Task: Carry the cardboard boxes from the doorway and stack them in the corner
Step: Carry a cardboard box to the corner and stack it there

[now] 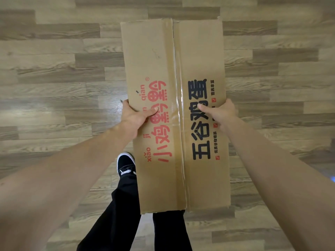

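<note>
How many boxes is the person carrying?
1. The cardboard box is held out over the wood floor, the left hand on its left edge and the right hand on its right. Other boxes may be out of view.

Right shoe and both hands' fingers hidden behind cardboard box (174, 113).

Long brown cardboard box (174, 113), closed, top flaps meeting at a centre seam sealed with clear tape. Red Chinese characters and pinyin on the left flap, black Chinese characters with small red check marks on the right flap. Held level above wood-plank flooring, long axis pointing away, gripped at both long edges near mid-length.
</note>
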